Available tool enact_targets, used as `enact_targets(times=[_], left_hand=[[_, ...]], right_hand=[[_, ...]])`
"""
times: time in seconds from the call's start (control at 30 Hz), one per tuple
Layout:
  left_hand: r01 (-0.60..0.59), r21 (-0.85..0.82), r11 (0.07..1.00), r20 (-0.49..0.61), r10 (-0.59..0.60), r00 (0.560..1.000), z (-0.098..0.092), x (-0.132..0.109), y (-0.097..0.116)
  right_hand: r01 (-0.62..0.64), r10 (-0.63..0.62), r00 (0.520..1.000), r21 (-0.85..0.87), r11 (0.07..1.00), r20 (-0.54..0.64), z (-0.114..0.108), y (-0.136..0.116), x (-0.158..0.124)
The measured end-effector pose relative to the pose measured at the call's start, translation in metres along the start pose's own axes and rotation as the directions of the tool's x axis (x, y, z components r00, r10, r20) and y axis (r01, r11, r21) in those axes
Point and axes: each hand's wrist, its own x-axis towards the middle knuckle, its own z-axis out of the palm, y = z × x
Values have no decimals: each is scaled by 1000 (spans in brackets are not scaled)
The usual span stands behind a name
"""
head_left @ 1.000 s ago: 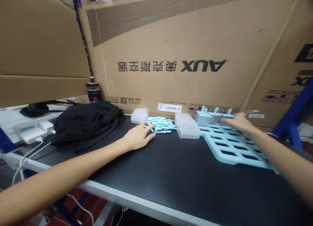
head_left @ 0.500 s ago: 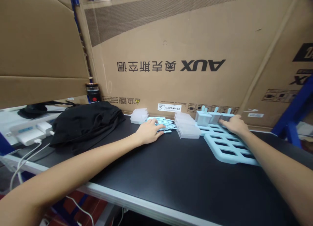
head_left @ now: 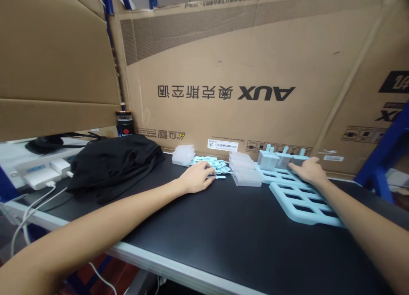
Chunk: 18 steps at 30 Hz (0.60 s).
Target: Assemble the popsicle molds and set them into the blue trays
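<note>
My left hand (head_left: 198,176) is at the near edge of a pile of light-blue popsicle sticks (head_left: 212,162), palm down with its fingers curled. One loose stick (head_left: 220,177) lies by the fingertips; whatever is under them is hidden. At the right, my right hand (head_left: 309,170) grips the rightmost popsicle mold (head_left: 299,159), thumb on its near side and the other fingers mostly hidden. That mold and two more (head_left: 269,160), each with a blue stick upright on top, stand in the back row of a light-blue slotted rack (head_left: 292,201).
Clear empty molds stand in two groups, one left of the sticks (head_left: 183,155) and one right of them (head_left: 244,170). A black cloth bag (head_left: 116,165), a white charger (head_left: 41,176) with cables and a dark jar (head_left: 125,124) are at the left. A large cardboard box (head_left: 223,52) stands behind.
My left hand has drawn slightly toward me at the pile, its fingers closer together. My right hand keeps its place at the rightmost mold. The view has tilted up a little.
</note>
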Motion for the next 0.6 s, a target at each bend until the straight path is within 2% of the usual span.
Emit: enact_targets(times=[0.23, 0.4, 0.5, 0.57, 0.6], left_hand=[[-122, -39, 992, 11, 123, 992, -2, 1, 0], [-105, -65, 992, 1, 105, 994, -4, 2, 2], [-77, -73, 994, 1, 77, 997, -3, 2, 3], [-67, -77, 995, 4, 68, 998, -2, 2, 2], [-65, -78, 995, 4, 66, 998, -1, 2, 2]], right_hand=[[-44, 52, 990, 61, 997, -129, -9, -4, -14], [-33, 52, 968, 82, 996, -246, -36, -20, -21], [66, -45, 959, 66, 996, -279, -65, -47, -27], [198, -195, 953, -10, 980, -231, -81, -73, -33], [284, -290, 942, -62, 957, -167, -86, -88, -37]])
